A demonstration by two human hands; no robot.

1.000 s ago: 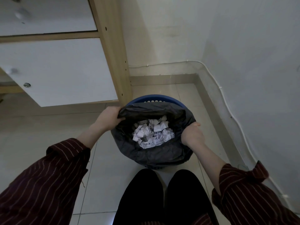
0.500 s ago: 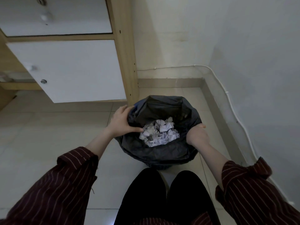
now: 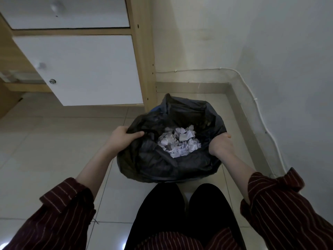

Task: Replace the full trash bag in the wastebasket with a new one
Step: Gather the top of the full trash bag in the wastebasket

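A black trash bag (image 3: 162,165) stands on the tiled floor in front of my knees, its mouth open and pulled up loose. Crumpled white paper (image 3: 178,141) fills it. The bag covers the blue wastebasket almost entirely; only a sliver of blue rim (image 3: 156,109) shows at the back left. My left hand (image 3: 122,137) grips the bag's left edge, fingers closed over the plastic. On the bag's right edge my right hand (image 3: 220,144) holds the plastic, its fingers hidden inside the fold.
A wooden cabinet post (image 3: 144,69) with white doors (image 3: 86,69) stands just behind and left of the bag. The wall corner and skirting (image 3: 234,98) close in on the right, with a white cable (image 3: 259,112) along the wall. My legs (image 3: 180,213) are right below the bag.
The bag's rim has come off the basket's blue rim and stands up loose. My left hand has shifted from the back left rim to the left edge and closed on the plastic.
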